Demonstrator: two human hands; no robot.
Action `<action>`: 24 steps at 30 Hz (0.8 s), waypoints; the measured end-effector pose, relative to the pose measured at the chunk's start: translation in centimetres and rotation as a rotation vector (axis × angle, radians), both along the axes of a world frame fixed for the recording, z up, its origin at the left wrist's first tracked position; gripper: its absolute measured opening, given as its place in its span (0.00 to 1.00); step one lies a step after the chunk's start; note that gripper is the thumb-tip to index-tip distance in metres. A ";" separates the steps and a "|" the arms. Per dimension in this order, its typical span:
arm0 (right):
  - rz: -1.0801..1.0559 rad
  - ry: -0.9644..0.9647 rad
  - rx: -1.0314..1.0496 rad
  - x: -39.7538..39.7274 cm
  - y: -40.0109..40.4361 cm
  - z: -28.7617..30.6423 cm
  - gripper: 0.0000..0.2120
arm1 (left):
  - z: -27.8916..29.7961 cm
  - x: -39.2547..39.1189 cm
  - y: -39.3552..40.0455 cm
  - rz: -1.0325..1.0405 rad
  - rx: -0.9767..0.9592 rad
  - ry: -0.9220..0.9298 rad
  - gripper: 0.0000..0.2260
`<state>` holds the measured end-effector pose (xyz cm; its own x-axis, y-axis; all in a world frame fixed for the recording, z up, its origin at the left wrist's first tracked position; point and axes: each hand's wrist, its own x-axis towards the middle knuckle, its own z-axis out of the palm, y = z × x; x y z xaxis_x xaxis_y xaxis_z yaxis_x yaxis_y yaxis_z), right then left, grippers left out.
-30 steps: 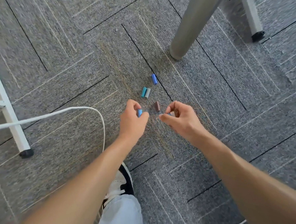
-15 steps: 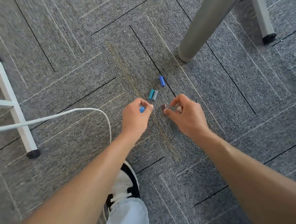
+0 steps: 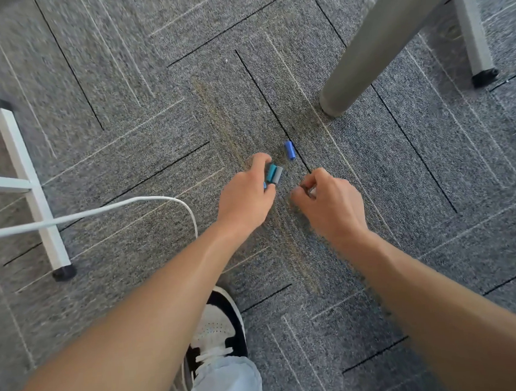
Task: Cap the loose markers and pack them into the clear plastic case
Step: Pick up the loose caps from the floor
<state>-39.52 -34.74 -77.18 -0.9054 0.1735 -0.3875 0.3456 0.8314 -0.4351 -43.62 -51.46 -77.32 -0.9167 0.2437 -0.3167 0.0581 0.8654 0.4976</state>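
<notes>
While the left hand [image 3: 245, 200] curls round a small blue plastic cap [image 3: 264, 185] and reaches a teal cap [image 3: 271, 173] and grey cap [image 3: 277, 175] lying side by side, the right hand [image 3: 329, 202] sits at 3 o'clock, fingers curled, contents hidden, with a darker blue cap [image 3: 289, 150] on the grey carpet [image 3: 157, 117] at 1 o'clock.

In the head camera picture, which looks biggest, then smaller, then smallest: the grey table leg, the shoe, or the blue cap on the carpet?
1. Grey table leg
2. Shoe, though it sits nearer the camera, so it looks enlarged
3. Blue cap
</notes>
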 end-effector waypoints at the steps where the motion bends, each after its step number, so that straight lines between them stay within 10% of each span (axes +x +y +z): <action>1: 0.004 -0.001 -0.009 0.0 0.2 0.1 0.11 | -0.1 -0.2 0.1 -0.028 -0.008 -0.008 0.23; 24: -0.165 0.061 -0.303 -0.5 1.0 -0.1 0.02 | -0.3 0.2 -1.0 0.015 0.079 -0.088 0.13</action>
